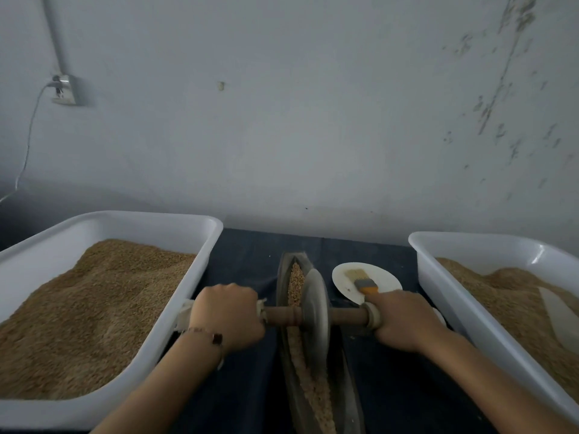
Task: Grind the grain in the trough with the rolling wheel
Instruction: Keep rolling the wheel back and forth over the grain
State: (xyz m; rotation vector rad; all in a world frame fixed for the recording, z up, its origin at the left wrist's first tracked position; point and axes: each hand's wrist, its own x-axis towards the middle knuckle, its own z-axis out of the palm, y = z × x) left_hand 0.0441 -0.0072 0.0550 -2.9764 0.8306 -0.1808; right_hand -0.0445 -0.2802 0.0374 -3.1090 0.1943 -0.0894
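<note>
A narrow dark metal trough [283, 277] runs away from me down the middle of the table, with tan grain [295, 281] along its groove. A grey metal rolling wheel [315, 305] stands upright in the groove on a wooden axle [347, 316]. My left hand [227, 314] is closed around the axle's left end, which is wrapped in white cloth. On the axle's right end my right hand [402, 321] grips in the same way. The grain nearer to me [313, 389] looks paler and crushed.
A large white tub [200, 242] heaped with grain stands to the left, and another white tub [438, 270] with grain stands to the right. A white plate [344, 277] holding an orange-handled brush [365, 281] lies behind my right hand. A wall rises close behind the dark blue tablecloth [250, 255].
</note>
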